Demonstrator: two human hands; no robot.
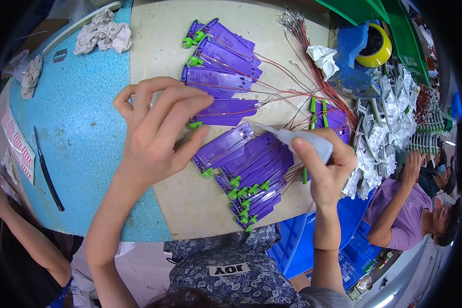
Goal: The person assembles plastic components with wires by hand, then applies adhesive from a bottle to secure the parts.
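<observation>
My right hand (329, 161) is closed around a translucent white squeeze bottle (308, 143) with a thin nozzle. The nozzle points left, its tip close to the right ends of the purple plastic pieces. My left hand (161, 126) is open, its fingers bent and spread over the left end of one purple plastic piece (231, 110); whether it touches that piece I cannot tell. Above lie more purple pieces (218, 77) with green end parts and thin red wires (287, 97). A fanned, overlapping row of similar pieces (259, 159) lies below the nozzle.
A blue mat (92, 102) covers the table's left side, with a black-handled knife (47, 174) and crumpled cloths (103, 33). At right are a heap of white plastic parts (377, 131), a blue tape dispenser (351, 56) with yellow tape roll (374, 45), and another person (403, 210).
</observation>
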